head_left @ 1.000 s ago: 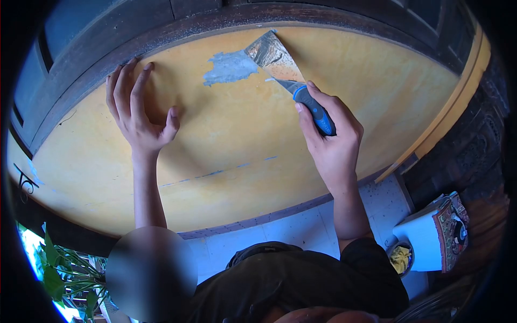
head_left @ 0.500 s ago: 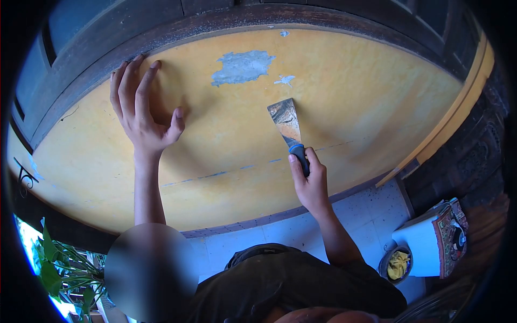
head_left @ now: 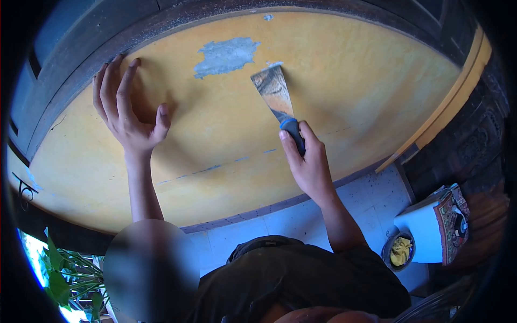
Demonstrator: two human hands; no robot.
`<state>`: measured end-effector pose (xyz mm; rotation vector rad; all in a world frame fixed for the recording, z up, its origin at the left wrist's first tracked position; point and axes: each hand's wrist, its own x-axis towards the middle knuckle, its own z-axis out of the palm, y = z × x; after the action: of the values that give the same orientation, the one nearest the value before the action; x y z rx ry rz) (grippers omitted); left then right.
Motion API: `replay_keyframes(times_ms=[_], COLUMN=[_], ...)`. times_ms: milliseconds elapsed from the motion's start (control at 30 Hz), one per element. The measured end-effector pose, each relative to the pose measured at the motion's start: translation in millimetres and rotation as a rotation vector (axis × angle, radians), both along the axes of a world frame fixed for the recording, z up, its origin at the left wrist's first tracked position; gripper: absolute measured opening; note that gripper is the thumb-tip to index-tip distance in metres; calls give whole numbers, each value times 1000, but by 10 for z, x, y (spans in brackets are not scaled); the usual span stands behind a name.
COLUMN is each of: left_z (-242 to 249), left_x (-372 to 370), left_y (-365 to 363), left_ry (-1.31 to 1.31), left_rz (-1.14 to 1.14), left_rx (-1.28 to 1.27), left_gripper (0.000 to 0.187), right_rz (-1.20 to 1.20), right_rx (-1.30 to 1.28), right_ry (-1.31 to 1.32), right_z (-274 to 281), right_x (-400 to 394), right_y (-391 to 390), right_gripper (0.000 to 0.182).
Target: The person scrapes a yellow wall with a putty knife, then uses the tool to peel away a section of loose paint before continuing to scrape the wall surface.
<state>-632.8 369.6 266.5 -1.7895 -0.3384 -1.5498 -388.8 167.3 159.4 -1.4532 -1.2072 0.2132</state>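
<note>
My right hand (head_left: 311, 159) is closed around the dark, blue-collared handle of a putty knife (head_left: 274, 94). The wide, stained blade points up and its edge meets the yellow wall (head_left: 215, 124) at a small pale chipped spot (head_left: 276, 64), which the blade partly covers. Left of the blade is a larger bare grey patch (head_left: 226, 55) with ragged paint edges. My left hand (head_left: 129, 110) holds nothing. Its fingers are spread, and the fingertips rest by the wall's upper edge under the dark wooden frame (head_left: 177, 17).
A bucket (head_left: 399, 252) with crumpled yellow material stands on the tiled floor (head_left: 355, 210) at lower right. Beside it is a white box-like stand (head_left: 423, 231) topped with a patterned cloth (head_left: 446, 226). Green plant leaves (head_left: 59, 285) show at lower left. A cracked line runs across the wall.
My right hand has moved the putty knife up the wall, bringing its blade from below the small chipped spot onto it. The view has shifted slightly; my left hand keeps its pose.
</note>
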Motion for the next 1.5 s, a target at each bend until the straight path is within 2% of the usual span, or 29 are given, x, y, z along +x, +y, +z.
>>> replay_keyframes(times_ms=[100, 300, 500, 700, 900, 1100, 1300, 1500], left_z=[-27, -4, -36, -13, -38, -10, -21, -9], left_x=[9, 3, -12, -10, -3, -11, -11, -21], left_y=[-5, -2, 25, -6, 9, -17, 23, 0], left_ry=[-1, -5, 2, -8, 0, -6, 6, -5], left_rz=[6, 16, 1, 0, -10, -3, -30, -37], left_rx=[-4, 9, 10, -12, -4, -12, 6, 4], left_gripper=[64, 65, 66, 65, 67, 65, 64, 63], right_rz=[22, -27, -3, -6, 20, -18, -22, 6], right_rx=[-42, 37, 9, -11, 8, -12, -28, -67], right_ry=[54, -27, -2, -27, -8, -63, -91, -38], right_z=[161, -45, 194, 58, 288, -40, 153, -81], right_x=[-49, -36, -72, -49, -101, -125, -194, -224], right_y=[-22, -12, 81, 23, 80, 28, 76, 28], right_gripper=[28, 28, 28, 29, 29, 28, 28, 27])
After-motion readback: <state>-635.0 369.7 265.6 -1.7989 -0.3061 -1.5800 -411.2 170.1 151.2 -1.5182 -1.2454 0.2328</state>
